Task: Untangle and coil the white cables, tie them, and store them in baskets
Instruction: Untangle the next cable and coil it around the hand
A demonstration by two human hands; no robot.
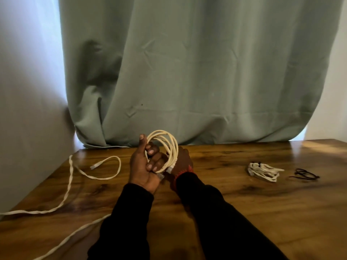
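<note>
1. Gripping a coiled round white cable (167,145), the left hand (143,166) has its fingers curled through the loops, thumb up along the coil's left side; coil held upright above the table, between both hands.
2. Right hand (183,162) sits behind the coil's lower right, back of hand to camera; its fingers are hidden, so I cannot tell how it holds. It touches the coil near the two plug ends at the bottom.
3. Far left: loose flat white cable (70,181) snakes over the table, one plug end lying inside its loop, the rest running off the left and lower edges.
4. Brown wooden table (244,212), glossy, dark grain patches.
5. Right of the hands, well apart: tied bundle of white cable (262,171), lying flat, black ties at its top.
6. Further right: small pile of thin black cable ties (305,174).
7. Behind: grey-green fabric curtain (187,72), creased, hem on the table's back edge; pale walls either side.
8. Both sleeves black; red cuff edge at right wrist.
</note>
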